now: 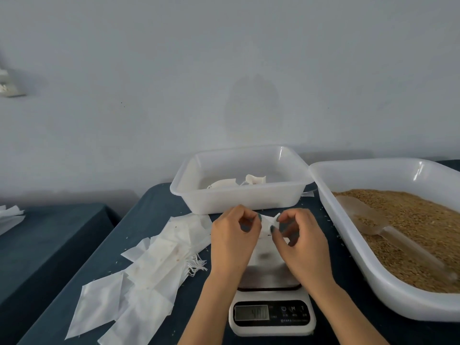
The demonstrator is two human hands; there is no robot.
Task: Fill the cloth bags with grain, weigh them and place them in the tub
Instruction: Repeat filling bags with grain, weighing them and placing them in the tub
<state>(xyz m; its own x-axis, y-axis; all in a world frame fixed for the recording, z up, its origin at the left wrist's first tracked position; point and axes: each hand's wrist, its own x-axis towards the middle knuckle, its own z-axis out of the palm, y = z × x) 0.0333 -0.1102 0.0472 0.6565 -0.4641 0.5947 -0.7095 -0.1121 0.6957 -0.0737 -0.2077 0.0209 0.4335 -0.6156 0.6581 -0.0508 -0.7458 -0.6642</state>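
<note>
left grip (231,235) pinches cloth bag (268,220) | right grip (301,237) pinches it | over scale (271,317)

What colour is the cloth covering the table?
The tablecloth is dark teal-blue, shown in the head view.

Single head-worn view, wide-angle, looking forward and down. Wall (224,70) fills the upper half, worktop (159,220) the lower. Forearms enter from the bottom edge. Left hand (234,235) and right hand (301,240) sit near centre, close to the lens, cloth bag (268,220) between them. Tray (348,247) at right is cut by the frame. Edges bow, probably lens distortion.
</note>
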